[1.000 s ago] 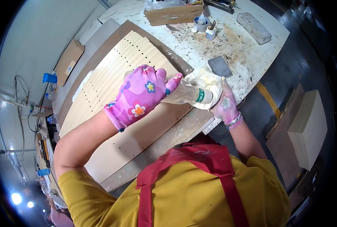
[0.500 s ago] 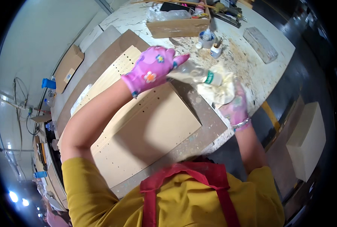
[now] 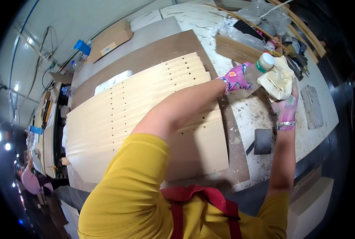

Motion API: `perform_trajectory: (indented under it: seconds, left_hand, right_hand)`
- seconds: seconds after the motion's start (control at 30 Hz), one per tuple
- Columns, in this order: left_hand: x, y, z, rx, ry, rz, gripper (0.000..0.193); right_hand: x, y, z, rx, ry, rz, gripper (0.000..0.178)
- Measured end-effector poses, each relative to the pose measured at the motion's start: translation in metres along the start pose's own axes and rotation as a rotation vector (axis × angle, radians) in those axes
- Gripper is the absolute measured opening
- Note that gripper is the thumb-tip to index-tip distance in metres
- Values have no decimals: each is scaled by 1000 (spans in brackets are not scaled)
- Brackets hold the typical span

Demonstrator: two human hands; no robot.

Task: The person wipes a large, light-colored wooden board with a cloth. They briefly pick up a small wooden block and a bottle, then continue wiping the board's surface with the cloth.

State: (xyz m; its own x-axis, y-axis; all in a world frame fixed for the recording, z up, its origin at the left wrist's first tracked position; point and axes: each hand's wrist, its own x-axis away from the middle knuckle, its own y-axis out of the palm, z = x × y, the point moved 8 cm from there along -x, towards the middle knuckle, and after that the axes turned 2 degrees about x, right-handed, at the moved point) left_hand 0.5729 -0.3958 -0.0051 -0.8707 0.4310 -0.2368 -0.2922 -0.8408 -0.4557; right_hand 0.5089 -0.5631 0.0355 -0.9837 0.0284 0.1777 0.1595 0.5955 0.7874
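Note:
My left hand (image 3: 238, 77), in a pink flowered glove, is wrapped round a clear plastic bottle (image 3: 254, 75) with a white cap and a green band below its neck. The cap end points up and away to the right. Close beside it, my right hand (image 3: 287, 105), gloved the same way, grips a crumpled cream cloth (image 3: 277, 79). Some of the right fingers are hidden behind the cloth. To the left, under my left arm, lies a fanned stack of pale drilled boards (image 3: 145, 101).
A brown sheet (image 3: 177, 44) lies under the boards. At the back right stands a cardboard box (image 3: 235, 48) of tools and plastic wrap. A grey block (image 3: 312, 107) and a dark block (image 3: 262, 141) rest on the worktable. Another person (image 3: 34, 181) is at far left.
The bottle has swung from lying with its cap against the cloth to cap upward. Both hands have moved to the right in view, and the view has turned, showing more of the boards.

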Motion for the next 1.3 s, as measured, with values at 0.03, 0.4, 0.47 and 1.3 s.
perform_trajectory:
  seconds: [0.03,0.4,0.47,1.3]
  left_hand:
    - [0,4,-6,11,-43,-51,72]
    - [96,-88,85,-255,-64,13,87]
    - [178,-141,136,-482,75,243,71]
    - [548,-113,110,-998,-12,-42,47]
  right_hand:
    - [-3,-6,4,28,13,7,55]
    - [25,-38,10,54,33,-34,55]
    - [64,-25,-7,46,-34,-168,52]
    - [288,183,295,2001,-1020,-1123,54]
